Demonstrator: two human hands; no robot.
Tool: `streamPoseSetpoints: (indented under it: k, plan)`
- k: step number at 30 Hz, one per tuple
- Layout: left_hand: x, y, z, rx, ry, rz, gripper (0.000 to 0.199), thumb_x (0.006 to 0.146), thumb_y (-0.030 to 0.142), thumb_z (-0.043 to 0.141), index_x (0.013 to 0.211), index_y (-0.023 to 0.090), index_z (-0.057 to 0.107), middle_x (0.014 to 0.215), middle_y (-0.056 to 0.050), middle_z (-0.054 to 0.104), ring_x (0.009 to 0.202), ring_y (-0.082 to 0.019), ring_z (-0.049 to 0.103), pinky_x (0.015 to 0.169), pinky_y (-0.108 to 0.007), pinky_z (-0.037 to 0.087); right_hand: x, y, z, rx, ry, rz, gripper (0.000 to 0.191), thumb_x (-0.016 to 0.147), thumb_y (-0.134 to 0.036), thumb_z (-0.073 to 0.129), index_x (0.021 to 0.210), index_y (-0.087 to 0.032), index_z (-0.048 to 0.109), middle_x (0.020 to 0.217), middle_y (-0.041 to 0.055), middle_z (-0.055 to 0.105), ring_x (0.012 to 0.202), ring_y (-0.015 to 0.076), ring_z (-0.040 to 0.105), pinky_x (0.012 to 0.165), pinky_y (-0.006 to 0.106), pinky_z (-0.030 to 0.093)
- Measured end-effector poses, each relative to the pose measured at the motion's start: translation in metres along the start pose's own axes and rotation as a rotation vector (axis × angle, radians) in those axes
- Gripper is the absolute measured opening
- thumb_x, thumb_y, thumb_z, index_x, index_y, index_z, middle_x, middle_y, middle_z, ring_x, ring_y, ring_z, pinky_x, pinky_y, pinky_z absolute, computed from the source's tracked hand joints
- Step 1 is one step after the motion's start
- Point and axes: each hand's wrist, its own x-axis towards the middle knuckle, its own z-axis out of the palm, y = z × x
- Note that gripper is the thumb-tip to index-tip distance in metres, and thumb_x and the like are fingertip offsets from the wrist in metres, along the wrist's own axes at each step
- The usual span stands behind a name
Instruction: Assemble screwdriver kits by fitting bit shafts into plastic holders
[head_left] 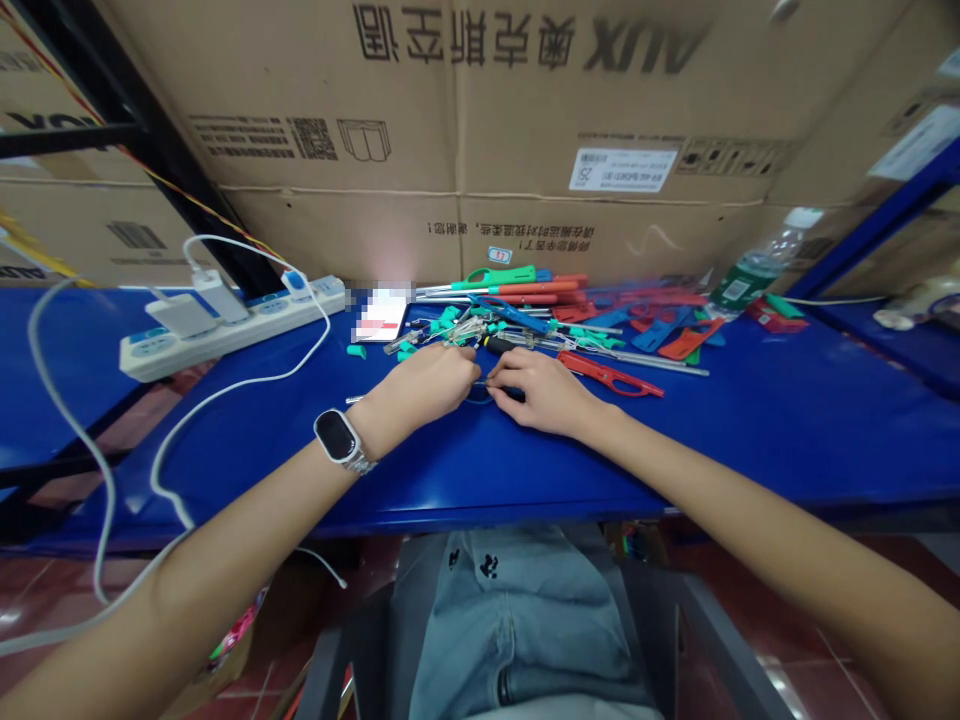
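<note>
At the center of the head view, the left hand (439,380) curls its fingers inward, though what they grip cannot be told; beside it, the right hand (546,388) pinches a small dark piece (516,394) over the blue tabletop (465,470). Just above them in the frame lie metal rods (667,363) and a red handle (592,370); a bottle (752,272) stands right.

Blue tabletop (442,485), loose plastic and metal parts (519,317), white power strip (266,312); green-labelled bottle (746,283)
</note>
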Motion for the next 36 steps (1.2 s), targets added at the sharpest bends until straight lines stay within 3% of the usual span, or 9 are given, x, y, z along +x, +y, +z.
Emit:
streamPoseSetpoints:
  k: [6, 12, 16, 24, 31, 36]
  plan:
    - [-0.014, -0.008, 0.006, -0.194, 0.096, -0.027, 0.024, 0.1, 0.017, 0.055, 0.109, 0.017, 0.078, 0.106, -0.01, 0.073, 0.09, -0.022, 0.071, 0.075, -0.031, 0.051, 0.0, -0.002, 0.0, -0.001, -0.007, 0.014, 0.021, 0.1, -0.021, 0.059, 0.095, -0.017, 0.079, 0.102, 0.0103, 0.075, 0.098, 0.0232, 0.065, 0.087, 0.038, 0.051]
    - [-0.004, 0.008, -0.006, -0.01, 0.016, -0.109, 0.022, 0.099, 0.016, 0.056, 0.096, 0.015, 0.078, 0.095, -0.012, 0.074, 0.08, -0.025, 0.073, 0.067, -0.033, 0.049, 0.0, -0.004, -0.002, -0.023, -0.006, 0.014, 0.022, 0.099, -0.021, 0.057, 0.095, -0.015, 0.078, 0.101, 0.0115, 0.074, 0.098, 0.0236, 0.065, 0.087, 0.037, 0.051]
    - [0.002, 0.015, -0.005, 0.08, 0.035, -0.105, 0.024, 0.094, 0.007, 0.055, 0.09, 0.013, 0.077, 0.087, -0.013, 0.073, 0.08, -0.028, 0.073, 0.069, -0.035, 0.05, -0.001, -0.006, -0.003, -0.026, -0.019, 0.017, 0.022, 0.099, -0.019, 0.057, 0.095, -0.016, 0.079, 0.101, 0.0118, 0.074, 0.098, 0.0238, 0.065, 0.086, 0.037, 0.051]
    - [-0.003, 0.018, 0.0, 0.049, 0.039, -0.092, 0.024, 0.095, 0.004, 0.053, 0.094, 0.011, 0.075, 0.089, -0.013, 0.072, 0.084, -0.026, 0.07, 0.071, -0.034, 0.05, 0.0, -0.007, -0.004, -0.046, -0.044, 0.015, 0.023, 0.1, -0.019, 0.056, 0.097, -0.015, 0.078, 0.102, 0.0121, 0.073, 0.099, 0.0242, 0.064, 0.088, 0.038, 0.051]
    - [-0.023, 0.021, 0.023, 0.05, 0.241, -0.059, 0.026, 0.1, 0.006, 0.051, 0.108, 0.012, 0.074, 0.097, -0.012, 0.073, 0.088, -0.025, 0.069, 0.079, -0.037, 0.053, -0.001, -0.01, -0.005, -0.05, -0.061, 0.019, 0.024, 0.101, -0.019, 0.055, 0.102, -0.012, 0.078, 0.107, 0.014, 0.075, 0.103, 0.0259, 0.065, 0.092, 0.04, 0.051]
    - [-0.029, 0.02, 0.032, 0.09, 0.26, 0.0, 0.026, 0.101, 0.012, 0.056, 0.12, 0.015, 0.073, 0.113, -0.011, 0.073, 0.097, -0.026, 0.068, 0.084, -0.037, 0.054, 0.005, -0.008, -0.006, 0.033, -0.022, 0.137, 0.017, 0.096, -0.015, 0.062, 0.094, -0.017, 0.079, 0.1, 0.0094, 0.077, 0.099, 0.0241, 0.068, 0.087, 0.037, 0.051]
